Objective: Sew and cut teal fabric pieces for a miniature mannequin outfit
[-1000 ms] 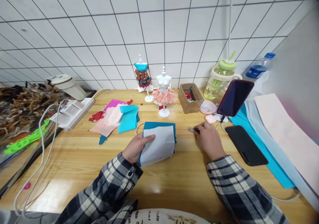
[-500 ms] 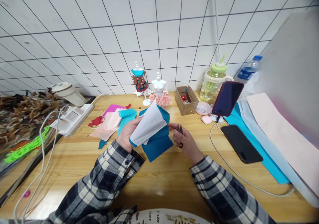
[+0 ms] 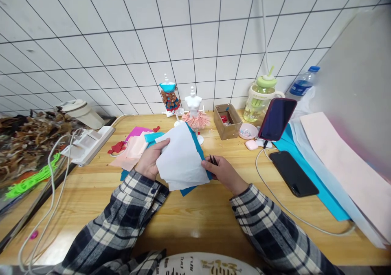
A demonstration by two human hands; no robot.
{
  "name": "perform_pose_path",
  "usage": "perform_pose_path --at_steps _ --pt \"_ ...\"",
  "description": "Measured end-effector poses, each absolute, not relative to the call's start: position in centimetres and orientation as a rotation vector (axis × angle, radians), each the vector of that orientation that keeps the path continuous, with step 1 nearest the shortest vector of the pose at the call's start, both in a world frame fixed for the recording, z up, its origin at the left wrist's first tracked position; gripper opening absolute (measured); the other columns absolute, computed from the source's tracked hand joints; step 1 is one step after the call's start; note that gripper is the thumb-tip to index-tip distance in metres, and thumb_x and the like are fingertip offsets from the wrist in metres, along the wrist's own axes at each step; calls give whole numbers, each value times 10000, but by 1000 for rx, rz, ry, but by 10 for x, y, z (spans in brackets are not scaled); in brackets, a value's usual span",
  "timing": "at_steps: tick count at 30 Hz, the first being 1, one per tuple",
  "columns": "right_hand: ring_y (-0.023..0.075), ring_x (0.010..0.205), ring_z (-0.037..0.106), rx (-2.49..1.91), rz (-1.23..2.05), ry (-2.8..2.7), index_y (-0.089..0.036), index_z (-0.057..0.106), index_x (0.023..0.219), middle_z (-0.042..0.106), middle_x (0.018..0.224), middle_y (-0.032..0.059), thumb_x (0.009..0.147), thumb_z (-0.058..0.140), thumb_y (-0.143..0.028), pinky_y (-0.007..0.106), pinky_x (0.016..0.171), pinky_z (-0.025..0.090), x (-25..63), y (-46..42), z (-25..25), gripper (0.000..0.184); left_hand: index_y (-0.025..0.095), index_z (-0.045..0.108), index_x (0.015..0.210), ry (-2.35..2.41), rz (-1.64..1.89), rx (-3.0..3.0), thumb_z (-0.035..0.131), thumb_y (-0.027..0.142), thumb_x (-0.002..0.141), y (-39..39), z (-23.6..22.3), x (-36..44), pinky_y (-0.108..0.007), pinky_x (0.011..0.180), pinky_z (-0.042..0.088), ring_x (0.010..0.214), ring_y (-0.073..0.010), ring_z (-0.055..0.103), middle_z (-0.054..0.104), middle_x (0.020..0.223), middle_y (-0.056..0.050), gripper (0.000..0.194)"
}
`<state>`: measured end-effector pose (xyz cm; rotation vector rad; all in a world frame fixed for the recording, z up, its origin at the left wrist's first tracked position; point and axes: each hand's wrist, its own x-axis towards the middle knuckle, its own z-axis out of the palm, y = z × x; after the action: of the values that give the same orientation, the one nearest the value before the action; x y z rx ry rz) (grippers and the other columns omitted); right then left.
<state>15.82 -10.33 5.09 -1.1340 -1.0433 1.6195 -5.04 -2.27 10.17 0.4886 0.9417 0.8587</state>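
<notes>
A white sheet of crepe paper (image 3: pixel 183 159), layered over darker blue crepe paper (image 3: pixel 195 138), is spread between my hands above the table. My left hand (image 3: pixel 150 159) is closed on its left edge, thumb on top. At the right edge, my right hand (image 3: pixel 224 173) pinches the paper between thumb and finger. Small dark snips (image 3: pixel 213 159) stay tucked in that same hand, two pointed tips sticking up; the rest is hidden. Just behind the paper stands a white mini dress form (image 3: pixel 193 104) in a pleated pink skirt. Another dress form (image 3: pixel 170 97) wears blue, brown and red.
Pink paper scraps (image 3: pixel 134 144) and red bits (image 3: pixel 117 147) lie left. Rightward are a cardboard box (image 3: pixel 227 126), a pink dish (image 3: pixel 248 131), a propped phone (image 3: pixel 277 119), a flat phone (image 3: pixel 293 174), a cable, a jug (image 3: pixel 259 100) and paper sheets (image 3: pixel 345 165). A power strip (image 3: pixel 91 144) sits left.
The white sheet has been opened out flat over the blue paper. My right hand has moved left and down slightly and now grips the paper's right edge, keeping the snips.
</notes>
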Motion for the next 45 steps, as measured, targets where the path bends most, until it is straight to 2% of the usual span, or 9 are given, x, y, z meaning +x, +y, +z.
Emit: perform_pose_path --at_steps 3,7,10,19,27,33,40,43,45 --pt "68 467 322 -1080 1647 -1089 -189 500 704 384 546 -61 760 548 -653 208 417 196 159 -105 49 470 54 554 1222 991 862 461 569 137 834 -18 98 -54 -349 666 603 667 -233 719 748 820 -126 397" --pt "97 631 471 -1014 1588 -1243 -185 579 839 552 728 -34 655 751 -454 220 567 381 154 -106 46 369 45 569 1182 1012 949 534 540 129 850 -18 99 -53 -334 605 603 590 -218 706 743 777 -111 343" --pt "111 688 497 -1067 1545 -1302 -174 600 847 583 774 -28 639 767 -378 245 643 416 152 -105 40 336 47 602 1111 1037 1013 586 549 122 844 -17 99 -53 -317 593 606 577 -209 702 741 750 -101 283" --pt "156 755 566 -1133 1576 -1238 -185 647 861 651 820 4 668 733 -436 300 719 457 164 -107 45 328 80 662 978 1104 1153 651 599 53 788 -11 100 -59 -284 652 605 644 -202 712 744 796 -93 202" --pt "126 674 517 -1192 1563 -1252 -185 610 767 607 725 -24 662 725 -372 260 654 418 162 -117 40 244 70 662 1012 943 1050 605 552 97 821 -12 94 -64 -331 763 599 744 -229 721 748 858 -121 222" --pt "123 646 517 -1273 1600 -1227 -177 596 749 603 697 -16 662 719 -343 258 636 416 150 -150 24 225 81 666 984 988 983 653 667 77 738 -20 76 -66 -297 691 593 686 -204 715 750 830 -109 246" --pt "128 588 529 -1500 1380 -1297 -191 641 1047 652 889 51 882 417 -567 288 587 437 190 -175 34 468 156 669 1042 921 1008 836 790 190 668 -57 76 -62 -360 880 534 961 -261 683 721 1074 -105 395" --pt "126 511 452 -1544 1349 -1398 -206 575 1142 496 592 -28 894 379 -594 260 512 380 211 -165 57 500 158 675 1034 921 911 916 783 212 685 -76 83 -63 -361 879 525 973 -269 676 725 1061 -102 369" --pt "105 501 378 -1441 1417 -1423 -211 558 1051 404 593 -46 912 287 -615 232 470 333 216 -155 74 506 159 685 995 936 850 952 779 223 690 -86 89 -63 -360 838 535 928 -271 687 738 1015 -95 325"
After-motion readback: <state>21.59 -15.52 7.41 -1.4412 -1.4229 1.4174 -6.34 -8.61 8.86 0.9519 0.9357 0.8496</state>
